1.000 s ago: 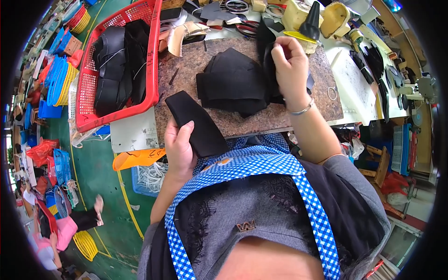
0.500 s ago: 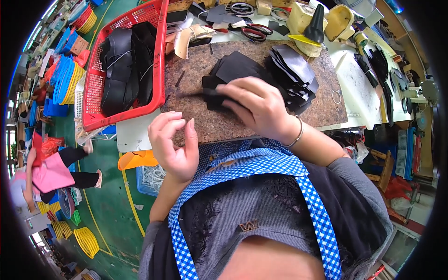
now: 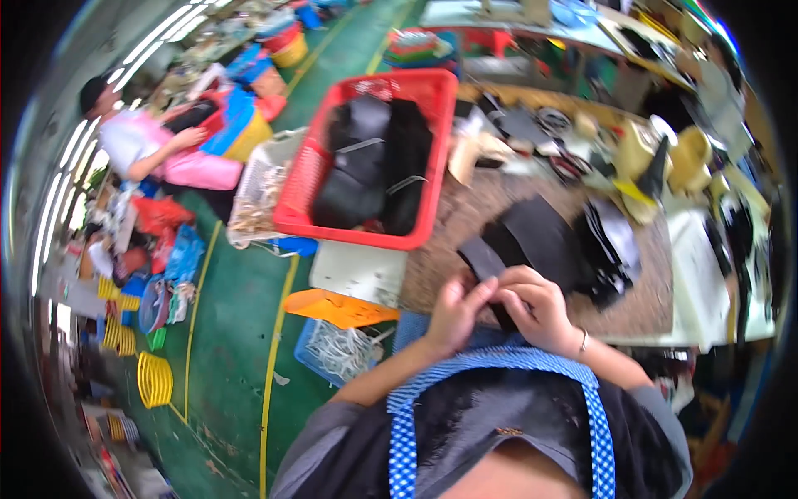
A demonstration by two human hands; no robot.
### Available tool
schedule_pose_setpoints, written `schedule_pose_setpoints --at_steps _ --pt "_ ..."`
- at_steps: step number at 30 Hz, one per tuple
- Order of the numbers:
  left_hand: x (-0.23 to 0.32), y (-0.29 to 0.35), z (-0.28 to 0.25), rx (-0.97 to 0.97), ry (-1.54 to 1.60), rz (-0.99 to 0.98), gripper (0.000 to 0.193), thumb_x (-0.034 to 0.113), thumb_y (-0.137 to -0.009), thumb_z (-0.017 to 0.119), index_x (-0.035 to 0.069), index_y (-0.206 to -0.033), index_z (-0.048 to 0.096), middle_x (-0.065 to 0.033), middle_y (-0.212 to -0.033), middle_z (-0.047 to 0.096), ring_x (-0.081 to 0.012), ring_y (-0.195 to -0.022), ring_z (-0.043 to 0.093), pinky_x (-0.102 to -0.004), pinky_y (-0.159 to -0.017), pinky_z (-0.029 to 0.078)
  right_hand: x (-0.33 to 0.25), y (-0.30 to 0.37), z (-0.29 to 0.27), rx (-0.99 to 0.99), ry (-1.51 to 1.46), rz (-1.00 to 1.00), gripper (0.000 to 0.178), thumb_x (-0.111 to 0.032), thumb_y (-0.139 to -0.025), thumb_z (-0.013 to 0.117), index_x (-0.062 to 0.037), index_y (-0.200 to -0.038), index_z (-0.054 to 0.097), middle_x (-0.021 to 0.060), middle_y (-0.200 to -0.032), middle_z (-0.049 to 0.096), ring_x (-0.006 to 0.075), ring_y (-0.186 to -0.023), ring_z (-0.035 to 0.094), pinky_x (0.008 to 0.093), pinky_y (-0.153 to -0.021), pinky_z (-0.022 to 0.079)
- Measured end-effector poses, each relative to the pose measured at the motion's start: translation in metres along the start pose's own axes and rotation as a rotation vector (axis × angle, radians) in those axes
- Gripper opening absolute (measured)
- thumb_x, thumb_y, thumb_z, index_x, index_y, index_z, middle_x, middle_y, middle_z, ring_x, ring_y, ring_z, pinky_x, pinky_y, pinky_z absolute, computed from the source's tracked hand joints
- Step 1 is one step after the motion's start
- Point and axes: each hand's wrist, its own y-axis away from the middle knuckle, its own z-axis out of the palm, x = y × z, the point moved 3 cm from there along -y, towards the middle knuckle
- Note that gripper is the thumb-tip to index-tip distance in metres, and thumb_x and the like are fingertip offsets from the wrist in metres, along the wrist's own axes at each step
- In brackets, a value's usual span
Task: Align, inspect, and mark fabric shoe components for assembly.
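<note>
Close together at the near edge of the worn brown board (image 3: pixel 453 212), both my hands pinch one small, flat black piece (image 3: pixel 480 257), which looks like leather. My left hand (image 3: pixel 455 318) has its thumb and fingers closed on the piece's left side. My right hand (image 3: pixel 536 309) grips it from the right, fingertips meeting those of the left; part of the piece is hidden behind them. Just beyond lies a pile of flat black pieces (image 3: pixel 536 229). To its right is a fanned stack of black pieces (image 3: pixel 611 249).
A red basket (image 3: pixel 428 224) of tied black pieces stands left of the board. Scissors (image 3: pixel 570 166) and yellowish block-like forms (image 3: pixel 690 160) lie along the back. An orange tray (image 3: pixel 341 309) and a blue bin of white strips (image 3: pixel 312 362) sit lower left. A person in pink (image 3: pixel 199 169) stands far left.
My left hand has come over to my right and now holds the black piece too. The piece is nearer my body. The view has swung left, and the person in pink now stands upright, holding baskets.
</note>
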Motion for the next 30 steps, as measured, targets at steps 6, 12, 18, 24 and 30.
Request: schedule_pose_setpoints --at_steps 6,12,18,24,30 --pt "0.006 0.008 0.000 0.012 -0.116 0.121 0.012 0.013 -0.095 0.065 0.005 -0.101 0.058 0.0008 -0.090 0.061 -0.0046 -0.080 0.055 -0.0197 -0.073 0.047 -0.017 -0.008 -0.008 0.046 0.063 0.154 0.017 0.003 -0.076 0.072 0.0024 -0.093 0.070 0.0106 -0.093 0.066 0.0185 -0.082 0.067 0.0263 -0.070 0.054" --pt "0.000 0.005 -0.001 0.017 -0.152 0.066 0.012 0.013 -0.093 0.067 0.005 -0.097 0.058 0.0029 -0.085 0.059 -0.0027 -0.074 0.052 -0.0185 -0.066 0.044 -0.011 -0.013 -0.010 0.117 0.126 0.086 0.015 -0.002 -0.069 0.074 -0.0007 -0.084 0.072 0.0105 -0.080 0.066 0.0230 -0.064 0.066 0.0315 -0.058 0.054" --pt "0.002 0.004 0.002 0.020 -0.376 0.124 0.012 0.012 -0.092 0.069 0.005 -0.090 0.059 0.0049 -0.077 0.057 -0.0011 -0.068 0.050 -0.0179 -0.060 0.040 0.001 -0.003 -0.003 0.222 0.127 0.058 0.010 0.002 -0.068 0.071 -0.0012 -0.078 0.069 0.0093 -0.073 0.064 0.0193 -0.058 0.064 0.0297 -0.053 0.053" --pt "-0.001 0.003 -0.008 -0.001 -0.468 0.244 0.013 0.006 -0.089 0.066 0.003 -0.099 0.059 0.0018 -0.089 0.062 -0.0043 -0.079 0.057 -0.0207 -0.072 0.048 0.028 0.010 0.002 0.227 -0.362 0.607 0.004 -0.002 -0.081 0.068 0.0017 -0.083 0.067 0.0004 -0.073 0.064 0.0083 -0.056 0.059 0.0222 -0.049 0.046" --pt "0.027 -0.001 -0.019 0.018 0.133 0.126 0.040 -0.002 -0.082 0.052 -0.003 -0.122 0.055 -0.0110 -0.111 0.064 -0.0188 -0.100 0.063 -0.0321 -0.092 0.050 0.056 -0.012 -0.053 0.826 -1.082 0.951 0.010 -0.010 -0.089 0.063 -0.0101 -0.080 0.062 -0.0018 -0.070 0.058 0.0092 -0.057 0.054 0.0198 -0.051 0.042"
